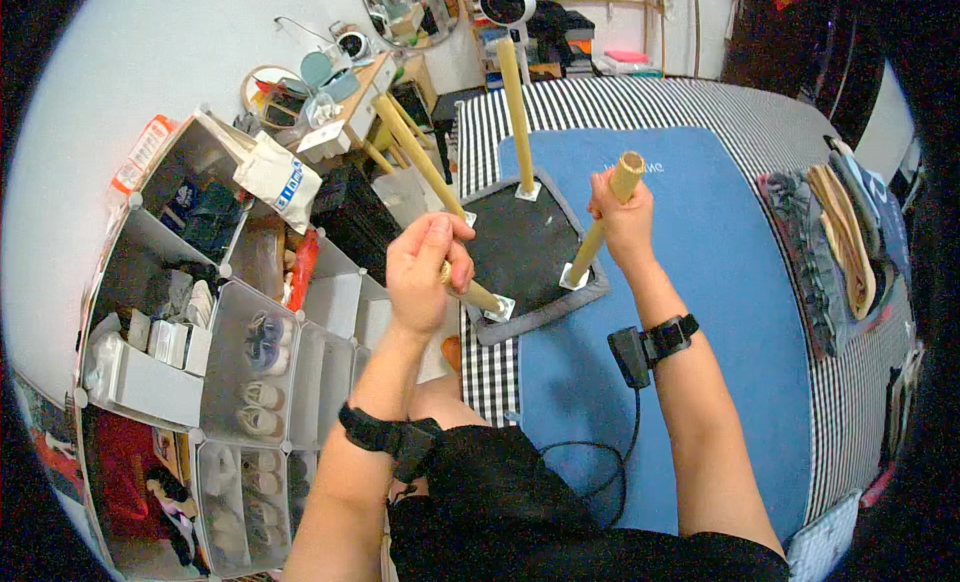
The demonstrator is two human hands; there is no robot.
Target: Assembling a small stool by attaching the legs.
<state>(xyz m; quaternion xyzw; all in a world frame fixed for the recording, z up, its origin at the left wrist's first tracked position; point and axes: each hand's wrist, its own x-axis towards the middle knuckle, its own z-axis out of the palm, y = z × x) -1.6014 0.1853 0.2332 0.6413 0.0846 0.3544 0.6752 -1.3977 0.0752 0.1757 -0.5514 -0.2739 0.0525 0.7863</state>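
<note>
A small stool lies upside down on the bed, its dark square seat (525,244) facing up with pale wooden legs standing out of it. My left hand (428,269) grips the near-left leg (483,299) close to its white mounting plate. My right hand (622,222) is wrapped around the near-right leg (627,172), just below its free end. A third leg (515,107) stands upright at the far corner, and a fourth leg (412,147) leans away to the left. Both wrists carry black straps, and a cable runs from the right one.
The stool rests on a blue mat (720,312) over a black-and-white striped bedcover (860,382). Left of the bed stands a white cube shelf (215,382) holding shoes, boxes and bags. Folded clothes (840,242) lie at the bed's right edge. A cluttered small table (345,92) is behind.
</note>
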